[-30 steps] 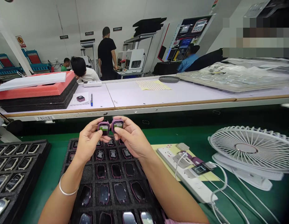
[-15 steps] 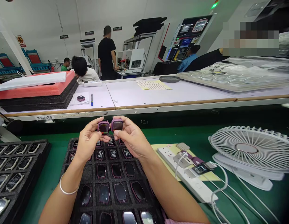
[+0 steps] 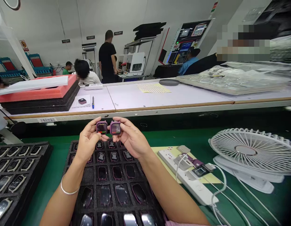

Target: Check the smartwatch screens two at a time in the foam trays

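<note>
Two strapless smartwatches with purple cases are held side by side above a black foam tray. My left hand is closed on the left smartwatch, thumb at its lower edge; its lit screen shows a red and green line near the bottom. My right hand grips the right smartwatch, with the thumb at the right side of its lit screen. Rows of similar purple watches lie in the tray's compartments below, the upper ones showing white text, the lower ones dark or reflecting light. One compartment at the left holds no watch.
A second foam tray with pale-cased watches lies at the left. On the right are a power strip with chargers and cables, and a white fan. A raised shelf runs across ahead, bearing foam sheets; several people are beyond.
Both watches have shifted slightly left. My right thumb has moved up from the lower edge of the right watch to its right side, and that screen now looks brighter.
</note>
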Motion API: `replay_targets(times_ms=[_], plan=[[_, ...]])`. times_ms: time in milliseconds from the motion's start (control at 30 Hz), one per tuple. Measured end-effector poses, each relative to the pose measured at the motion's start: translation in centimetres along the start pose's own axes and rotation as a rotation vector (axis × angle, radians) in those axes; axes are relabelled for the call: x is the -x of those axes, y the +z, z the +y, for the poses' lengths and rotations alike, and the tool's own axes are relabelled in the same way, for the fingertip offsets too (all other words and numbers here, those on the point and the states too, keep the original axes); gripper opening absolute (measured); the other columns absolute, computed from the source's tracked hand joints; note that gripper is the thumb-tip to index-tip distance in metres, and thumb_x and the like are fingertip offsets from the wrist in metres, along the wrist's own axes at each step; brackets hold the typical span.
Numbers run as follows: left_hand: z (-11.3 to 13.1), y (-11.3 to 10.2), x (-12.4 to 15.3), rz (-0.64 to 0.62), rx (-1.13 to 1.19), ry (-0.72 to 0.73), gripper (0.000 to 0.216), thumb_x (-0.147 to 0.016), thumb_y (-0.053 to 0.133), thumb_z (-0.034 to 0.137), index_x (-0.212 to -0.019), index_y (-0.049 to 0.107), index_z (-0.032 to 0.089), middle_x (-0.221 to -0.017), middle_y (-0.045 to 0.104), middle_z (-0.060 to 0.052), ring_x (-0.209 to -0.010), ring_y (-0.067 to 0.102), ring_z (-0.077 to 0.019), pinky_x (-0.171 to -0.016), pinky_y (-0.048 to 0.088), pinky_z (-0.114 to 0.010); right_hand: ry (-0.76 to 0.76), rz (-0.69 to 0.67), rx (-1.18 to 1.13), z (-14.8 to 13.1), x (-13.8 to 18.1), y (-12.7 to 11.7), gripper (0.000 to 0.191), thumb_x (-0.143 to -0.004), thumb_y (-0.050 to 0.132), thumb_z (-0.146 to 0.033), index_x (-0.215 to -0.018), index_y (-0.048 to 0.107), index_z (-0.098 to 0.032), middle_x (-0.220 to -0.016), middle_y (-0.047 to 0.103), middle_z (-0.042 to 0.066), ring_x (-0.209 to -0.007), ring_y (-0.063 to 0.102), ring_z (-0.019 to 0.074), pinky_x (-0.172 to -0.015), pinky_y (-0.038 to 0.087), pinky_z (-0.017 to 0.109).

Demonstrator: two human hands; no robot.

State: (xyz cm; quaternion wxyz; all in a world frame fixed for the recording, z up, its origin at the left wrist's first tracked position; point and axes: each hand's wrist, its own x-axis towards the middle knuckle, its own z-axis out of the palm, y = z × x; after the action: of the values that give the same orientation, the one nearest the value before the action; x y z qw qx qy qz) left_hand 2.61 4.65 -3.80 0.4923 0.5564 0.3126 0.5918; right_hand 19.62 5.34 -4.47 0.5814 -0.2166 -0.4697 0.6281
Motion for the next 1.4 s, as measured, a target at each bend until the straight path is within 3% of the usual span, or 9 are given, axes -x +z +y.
replay_targets(times_ms=[167, 333, 500, 733, 967, 1200, 1400], plan=[[0.1, 0.0, 0.2, -0.025, -0.009, 0.019, 0.052, -0.077, 0.063, 0.017, -0.129, 0.059, 0.018, -0.108, 0.071, -0.007, -0.067, 0.07, -0.0123, -0.067, 0.061, -0.028, -0.016, -0.032, -0.004, -0.3, -0.1, 0.0, 0.02, -0.09, 0.059, -0.032, -0.107, 0.06, -0.022, -0.091, 0.072, 0.003, -0.058, 0.063, 0.0131, -0.057, 0.05, 0.029], [1.4, 0.0, -1.1, -0.029, -0.018, 0.086, 0.053, -0.075, 0.065, 0.017, -0.128, 0.061, 0.019, -0.104, 0.071, -0.006, -0.067, 0.07, -0.0124, -0.068, 0.06, -0.029, -0.069, -0.135, 0.04, -1.6, -1.7, 0.1, 0.025, -0.086, 0.062, -0.027, -0.11, 0.06, -0.021, -0.085, 0.069, 0.002, -0.061, 0.064, 0.0138, -0.062, 0.052, 0.031], [4.2, 0.3, -5.0, -0.067, -0.03, 0.217, 0.061, -0.071, 0.07, 0.017, -0.131, 0.058, 0.019, -0.101, 0.069, -0.005, -0.069, 0.07, -0.0125, -0.07, 0.06, -0.028, -0.186, -0.258, 0.156, -5.2, -5.3, 0.9, 0.046, -0.072, 0.069, -0.014, -0.115, 0.056, -0.023, -0.088, 0.068, -0.001, -0.068, 0.066, 0.0134, -0.07, 0.055, 0.031], [8.9, 1.5, -9.1, -0.092, -0.041, 0.451, 0.063, -0.068, 0.076, 0.017, -0.128, 0.056, 0.021, -0.102, 0.069, -0.004, -0.068, 0.07, -0.0119, -0.067, 0.06, -0.026, -0.357, -0.394, 0.263, -11.1, -8.4, 3.2, 0.051, -0.072, 0.07, -0.014, -0.119, 0.054, -0.023, -0.089, 0.068, -0.001, -0.073, 0.068, 0.0137, -0.072, 0.054, 0.029], [11.4, 2.3, -10.9, -0.123, -0.085, 0.599, 0.061, -0.071, 0.08, 0.021, -0.128, 0.058, 0.025, -0.101, 0.07, -0.003, -0.065, 0.069, -0.0106, -0.065, 0.058, -0.024, -0.47, -0.422, 0.4, -14.3, -9.0, 4.5, 0.05, -0.076, 0.068, -0.016, -0.122, 0.052, -0.023, -0.096, 0.065, 0.0, -0.076, 0.068, 0.015, -0.076, 0.056, 0.032], [11.8, 2.6, -11.0, -0.091, -0.068, 0.6, 0.059, -0.068, 0.084, 0.023, -0.122, 0.061, 0.025, -0.09, 0.069, 0.0, -0.06, 0.066, -0.0101, -0.058, 0.055, -0.022, -0.493, -0.418, 0.427, -14.7, -8.8, 4.7, 0.047, -0.079, 0.072, -0.022, -0.121, 0.052, -0.023, -0.095, 0.064, 0.0, -0.074, 0.066, 0.0144, -0.075, 0.056, 0.032], [9.7, 2.1, -8.5, -0.072, -0.072, 0.544, 0.06, -0.069, 0.082, 0.023, -0.124, 0.058, 0.024, -0.094, 0.069, -0.001, -0.065, 0.067, -0.0101, -0.065, 0.058, -0.024, -0.465, -0.38, 0.386, -11.8, -7.3, 4.2, 0.048, -0.076, 0.069, -0.018, -0.12, 0.052, -0.023, -0.094, 0.064, 0.0, -0.073, 0.066, 0.0143, -0.073, 0.055, 0.031]])
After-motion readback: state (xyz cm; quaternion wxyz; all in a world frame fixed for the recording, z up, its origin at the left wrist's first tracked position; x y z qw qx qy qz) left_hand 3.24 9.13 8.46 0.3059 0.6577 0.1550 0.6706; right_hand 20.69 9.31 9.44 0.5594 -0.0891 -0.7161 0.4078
